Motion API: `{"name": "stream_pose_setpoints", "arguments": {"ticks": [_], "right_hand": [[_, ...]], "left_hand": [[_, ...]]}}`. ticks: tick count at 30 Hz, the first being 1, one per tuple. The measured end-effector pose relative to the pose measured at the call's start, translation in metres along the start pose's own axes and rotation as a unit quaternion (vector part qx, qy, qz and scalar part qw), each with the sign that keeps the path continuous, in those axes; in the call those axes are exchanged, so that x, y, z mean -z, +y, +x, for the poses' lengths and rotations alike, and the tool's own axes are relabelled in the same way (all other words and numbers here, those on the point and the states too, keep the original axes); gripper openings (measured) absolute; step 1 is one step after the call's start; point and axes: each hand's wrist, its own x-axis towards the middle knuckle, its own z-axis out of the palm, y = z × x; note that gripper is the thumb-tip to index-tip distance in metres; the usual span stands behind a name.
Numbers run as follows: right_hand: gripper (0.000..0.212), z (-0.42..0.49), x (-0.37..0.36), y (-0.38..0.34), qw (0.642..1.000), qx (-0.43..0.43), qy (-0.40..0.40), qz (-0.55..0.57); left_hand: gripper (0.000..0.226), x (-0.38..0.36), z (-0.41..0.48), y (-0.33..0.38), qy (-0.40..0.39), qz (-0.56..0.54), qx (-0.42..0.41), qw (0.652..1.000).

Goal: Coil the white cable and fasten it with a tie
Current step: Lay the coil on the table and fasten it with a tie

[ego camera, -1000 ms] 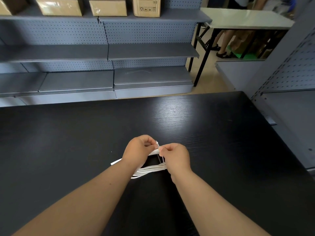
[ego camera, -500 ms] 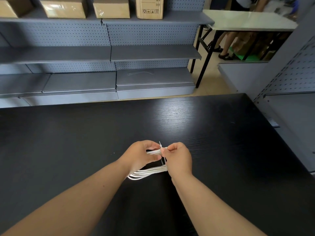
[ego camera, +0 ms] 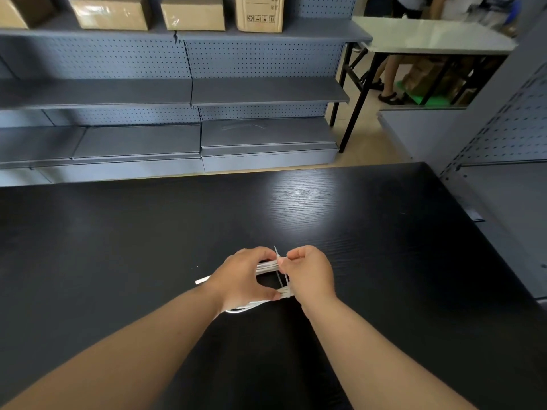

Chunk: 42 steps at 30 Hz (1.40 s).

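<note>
The white cable (ego camera: 266, 266) is gathered into a flat coil of several strands on the black table (ego camera: 325, 208). My left hand (ego camera: 241, 278) grips the coil from the left, fingers on the far strands and thumb on the near strands. A thin pale tie (ego camera: 279, 279) runs across the coil between the two bundles, its tip sticking up past the far strands. My right hand (ego camera: 309, 275) pinches the tie at the coil's right side. One cable end (ego camera: 202, 281) pokes out to the left of my left wrist.
Grey pegboard shelving (ego camera: 189, 93) stands beyond the table's far edge, with cardboard boxes (ego camera: 257, 13) on top. A white folding table (ego camera: 429, 37) and a person's legs (ego camera: 390, 81) are at the back right. More grey shelving (ego camera: 509, 161) flanks the table's right side.
My hands have stayed at the same place on the table, working at the tie on the coil. The tie's tip now sticks up above the far strands.
</note>
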Motion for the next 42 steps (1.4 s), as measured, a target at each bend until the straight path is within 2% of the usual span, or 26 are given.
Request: {"name": "stream_pose_setpoints", "arguments": {"ticks": [4,7,16,22,35,40,42], "right_hand": [[0.014,0.003,0.008,-0.011,0.993,0.044,-0.023,-0.105],[0.023,0.005,0.012,-0.018,0.981,0.070,-0.043,-0.174],[0.020,0.011,0.011,-0.025,0.970,0.075,-0.057,-0.226],[0.014,0.014,0.010,-0.031,0.975,0.074,-0.056,-0.204],[0.017,0.005,0.009,-0.028,0.998,0.056,-0.024,0.000],[0.010,0.006,0.010,-0.024,0.997,0.071,-0.034,0.015],[0.010,0.006,0.010,-0.023,0.996,0.079,-0.036,0.005]], "left_hand": [[0.063,-0.001,-0.001,0.001,0.018,0.001,-0.019,1.000],[0.062,-0.002,-0.003,0.000,0.030,-0.002,-0.014,0.999],[0.062,-0.004,-0.008,0.002,0.056,0.033,-0.043,0.997],[0.062,-0.007,-0.006,-0.005,0.052,0.027,-0.033,0.998],[0.055,-0.011,-0.006,-0.011,0.047,0.031,-0.032,0.998],[0.065,-0.010,-0.009,-0.002,0.057,0.064,-0.052,0.995],[0.061,-0.008,-0.010,0.001,0.059,0.078,-0.063,0.993]]}}
